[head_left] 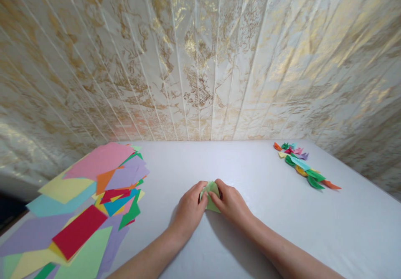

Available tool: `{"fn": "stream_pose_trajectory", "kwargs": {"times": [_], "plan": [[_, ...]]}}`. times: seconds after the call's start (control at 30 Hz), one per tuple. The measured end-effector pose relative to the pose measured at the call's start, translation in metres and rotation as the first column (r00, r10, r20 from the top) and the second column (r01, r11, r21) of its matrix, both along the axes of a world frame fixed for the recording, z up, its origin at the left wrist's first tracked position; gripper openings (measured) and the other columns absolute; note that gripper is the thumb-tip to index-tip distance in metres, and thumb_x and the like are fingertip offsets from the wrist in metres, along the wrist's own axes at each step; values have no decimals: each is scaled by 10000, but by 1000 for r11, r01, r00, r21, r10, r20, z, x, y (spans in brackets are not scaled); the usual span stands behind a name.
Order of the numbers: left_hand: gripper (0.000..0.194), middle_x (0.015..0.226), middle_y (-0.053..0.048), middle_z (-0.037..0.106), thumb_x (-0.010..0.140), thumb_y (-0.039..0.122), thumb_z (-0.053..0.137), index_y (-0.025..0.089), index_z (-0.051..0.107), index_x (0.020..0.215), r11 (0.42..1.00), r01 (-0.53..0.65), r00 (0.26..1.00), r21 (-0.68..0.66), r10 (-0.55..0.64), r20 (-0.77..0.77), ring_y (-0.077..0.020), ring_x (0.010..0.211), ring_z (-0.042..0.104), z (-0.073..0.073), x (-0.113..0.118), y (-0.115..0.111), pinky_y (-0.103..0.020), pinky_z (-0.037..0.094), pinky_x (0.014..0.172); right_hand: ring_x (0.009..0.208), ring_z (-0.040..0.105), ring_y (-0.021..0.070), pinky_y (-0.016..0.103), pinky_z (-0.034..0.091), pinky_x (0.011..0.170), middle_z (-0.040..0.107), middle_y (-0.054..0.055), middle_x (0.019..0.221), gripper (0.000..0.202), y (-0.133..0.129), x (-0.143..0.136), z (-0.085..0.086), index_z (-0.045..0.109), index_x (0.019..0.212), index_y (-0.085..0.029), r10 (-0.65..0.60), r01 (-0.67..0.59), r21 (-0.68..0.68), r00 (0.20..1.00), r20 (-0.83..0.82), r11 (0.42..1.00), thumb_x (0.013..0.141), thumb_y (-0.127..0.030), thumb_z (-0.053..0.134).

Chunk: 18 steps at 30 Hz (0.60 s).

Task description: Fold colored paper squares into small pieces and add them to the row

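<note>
A small piece of light green paper (213,205), partly folded, is held just above or on the white table in front of me. My left hand (191,201) grips its left side, with the thumb on the near face. On the right side, my right hand (230,199) pinches the same paper, its thumb close to the left one. Both hands' fingertips curl behind the paper and are partly hidden. The paper's lower edge shows below the thumbs.
Coloured paper sheets lie in a loose, overlapping pile on the left, with a red sheet (79,232) and a pink sheet (100,160) among them. Several small folded paper shapes (308,174) lie at the back right. A gold-patterned curtain (200,62) hangs behind the white table (175,162).
</note>
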<state>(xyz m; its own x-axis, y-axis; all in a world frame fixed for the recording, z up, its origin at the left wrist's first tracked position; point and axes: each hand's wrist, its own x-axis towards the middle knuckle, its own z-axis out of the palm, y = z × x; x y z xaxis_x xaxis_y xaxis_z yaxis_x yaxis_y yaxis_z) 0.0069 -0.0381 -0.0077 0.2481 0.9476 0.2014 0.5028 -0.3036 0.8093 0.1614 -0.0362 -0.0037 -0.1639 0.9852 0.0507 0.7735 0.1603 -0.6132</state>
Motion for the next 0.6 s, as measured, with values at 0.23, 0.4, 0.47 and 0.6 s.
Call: {"fn": "stream_pose_trajectory", "kwargs": {"times": [0.23,0.4,0.47,0.6], "plan": [[118,686,41,550,878,168,433,235,517,829,997,-15,996,-80,8,-91,-145,658,543,2,2,-4,-226,340,620,573,428,131,230,217,545,493,-37,628,119,1,-1,-2,404,781,-225,-3,3,10,1000,12,1000,859,-236,494],[118,710,47,567,862,164,437,242,513,908,992,-16,999,-126,10,-49,-142,664,546,3,3,-3,-226,350,627,580,430,129,232,213,547,487,-40,644,125,0,-1,-1,372,796,-230,-12,11,-6,1000,-23,1000,846,-203,484],[96,686,52,541,848,166,451,235,499,896,990,-24,1000,-140,22,-14,-140,632,523,3,4,-2,-230,356,618,568,399,129,239,198,543,445,-49,624,149,0,-1,-1,343,780,-233,-19,19,-2,1000,-4,1000,845,-203,474],[100,758,26,590,856,197,451,217,522,925,987,37,995,-155,-22,95,-149,691,556,2,2,0,-246,405,668,556,382,125,242,197,540,403,-58,601,179,2,0,-1,307,753,-234,-28,28,-13,1000,-11,1000,839,-204,462]]}}
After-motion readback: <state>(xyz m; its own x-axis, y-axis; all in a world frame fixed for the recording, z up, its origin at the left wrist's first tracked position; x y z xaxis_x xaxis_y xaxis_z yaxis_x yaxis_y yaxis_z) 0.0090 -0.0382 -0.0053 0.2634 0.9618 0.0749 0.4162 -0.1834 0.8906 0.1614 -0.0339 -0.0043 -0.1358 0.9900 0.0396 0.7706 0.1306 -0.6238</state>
